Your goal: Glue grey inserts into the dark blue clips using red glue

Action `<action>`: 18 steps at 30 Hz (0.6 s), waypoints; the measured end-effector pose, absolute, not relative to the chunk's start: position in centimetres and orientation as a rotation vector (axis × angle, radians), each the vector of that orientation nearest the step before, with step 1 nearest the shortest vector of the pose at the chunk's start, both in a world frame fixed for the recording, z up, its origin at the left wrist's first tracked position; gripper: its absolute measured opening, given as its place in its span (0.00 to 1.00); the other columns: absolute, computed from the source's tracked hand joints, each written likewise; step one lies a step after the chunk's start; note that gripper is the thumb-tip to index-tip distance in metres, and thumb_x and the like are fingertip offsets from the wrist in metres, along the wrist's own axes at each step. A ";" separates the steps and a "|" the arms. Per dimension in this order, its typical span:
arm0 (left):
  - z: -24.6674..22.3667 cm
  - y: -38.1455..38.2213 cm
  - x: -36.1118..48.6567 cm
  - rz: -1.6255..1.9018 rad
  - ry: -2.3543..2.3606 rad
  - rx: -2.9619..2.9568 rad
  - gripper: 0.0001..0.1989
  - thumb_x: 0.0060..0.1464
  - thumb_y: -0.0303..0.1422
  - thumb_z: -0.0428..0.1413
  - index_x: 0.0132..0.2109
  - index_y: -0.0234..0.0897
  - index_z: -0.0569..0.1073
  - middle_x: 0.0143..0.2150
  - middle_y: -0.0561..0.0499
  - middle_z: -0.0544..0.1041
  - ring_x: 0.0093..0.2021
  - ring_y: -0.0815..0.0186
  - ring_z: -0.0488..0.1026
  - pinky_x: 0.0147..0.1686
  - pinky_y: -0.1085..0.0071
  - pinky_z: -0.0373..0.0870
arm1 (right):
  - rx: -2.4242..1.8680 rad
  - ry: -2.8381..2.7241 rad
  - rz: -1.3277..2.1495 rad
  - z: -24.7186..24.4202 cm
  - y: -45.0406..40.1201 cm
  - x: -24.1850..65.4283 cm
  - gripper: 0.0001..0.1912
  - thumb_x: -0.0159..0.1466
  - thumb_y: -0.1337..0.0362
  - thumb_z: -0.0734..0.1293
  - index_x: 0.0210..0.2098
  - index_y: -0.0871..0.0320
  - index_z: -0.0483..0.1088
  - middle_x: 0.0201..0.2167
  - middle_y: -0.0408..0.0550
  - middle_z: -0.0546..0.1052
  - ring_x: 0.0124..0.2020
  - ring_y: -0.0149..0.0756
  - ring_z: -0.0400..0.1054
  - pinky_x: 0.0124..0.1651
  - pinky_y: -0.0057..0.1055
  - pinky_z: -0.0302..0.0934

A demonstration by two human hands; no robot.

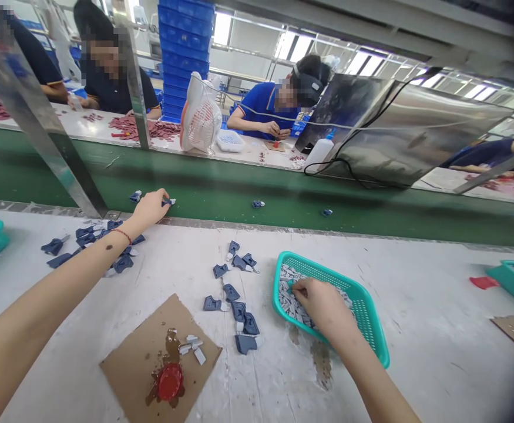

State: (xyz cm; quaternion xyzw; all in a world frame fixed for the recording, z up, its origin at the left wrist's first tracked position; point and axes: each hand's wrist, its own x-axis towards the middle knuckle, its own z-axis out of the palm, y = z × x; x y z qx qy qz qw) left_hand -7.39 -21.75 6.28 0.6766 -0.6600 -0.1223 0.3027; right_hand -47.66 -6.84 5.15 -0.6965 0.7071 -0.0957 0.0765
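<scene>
My left hand (150, 207) reaches over the near edge of the green belt (212, 202), its fingers closed around a dark blue plastic piece with a whitish tip (167, 202). Under that forearm lies a heap of similar dark blue pieces (87, 236). My right hand (325, 302) is inside a teal perforated basket (373, 329), fingertips pinched among small grey pieces (289, 302); what they hold is hidden. Between the hands, several dark blue pieces (238, 311) are scattered on the white table (160, 264).
Nearer me, a cardboard sheet (128, 364) bears a wet red cap (170, 382) and several grey pieces (191, 348). A metal post (67, 135) rises at the left. More blue pieces (258, 204) sit on the belt. Across it, a co-worker (261, 108) works beside a white bottle (321, 151).
</scene>
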 end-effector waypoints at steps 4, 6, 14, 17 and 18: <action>7.4 -18.1 -9.5 -0.577 -1.572 1.646 0.17 0.57 0.31 0.52 0.52 0.29 0.71 0.46 0.39 0.80 0.39 0.57 0.80 0.42 0.63 0.77 | -2.049 2.094 -0.373 4.9 -6.8 -47.9 0.09 0.56 0.69 0.64 0.30 0.56 0.77 0.31 0.50 0.81 0.35 0.42 0.75 0.33 0.30 0.62; 7.9 -15.4 -10.6 -0.762 -1.474 1.536 0.16 0.59 0.32 0.52 0.51 0.28 0.71 0.43 0.41 0.80 0.38 0.62 0.80 0.41 0.67 0.78 | -2.009 2.077 -0.431 4.9 -6.7 -48.3 0.10 0.56 0.67 0.64 0.33 0.56 0.78 0.30 0.49 0.81 0.34 0.42 0.75 0.33 0.30 0.64; 8.2 -3.4 -11.6 -1.507 -0.920 1.020 0.11 0.47 0.29 0.64 0.39 0.36 0.74 0.34 0.51 0.79 0.32 0.66 0.78 0.37 0.69 0.76 | -1.923 1.995 -0.855 6.1 -4.1 -47.1 0.16 0.58 0.50 0.66 0.38 0.56 0.72 0.36 0.51 0.79 0.37 0.44 0.74 0.42 0.38 0.69; 7.3 0.1 -11.0 -1.525 -0.873 1.025 0.12 0.47 0.31 0.65 0.39 0.37 0.75 0.35 0.52 0.78 0.33 0.66 0.79 0.36 0.72 0.75 | -2.001 1.752 -0.922 6.8 -1.4 -43.0 0.14 0.58 0.51 0.68 0.37 0.54 0.70 0.36 0.49 0.78 0.36 0.41 0.74 0.41 0.36 0.68; 6.9 1.2 -10.8 -1.525 -0.859 1.039 0.12 0.48 0.32 0.65 0.40 0.37 0.75 0.35 0.52 0.78 0.34 0.66 0.78 0.37 0.73 0.75 | -2.045 1.638 -0.894 6.9 -0.4 -41.3 0.12 0.59 0.52 0.68 0.36 0.54 0.70 0.35 0.48 0.77 0.35 0.40 0.73 0.40 0.35 0.68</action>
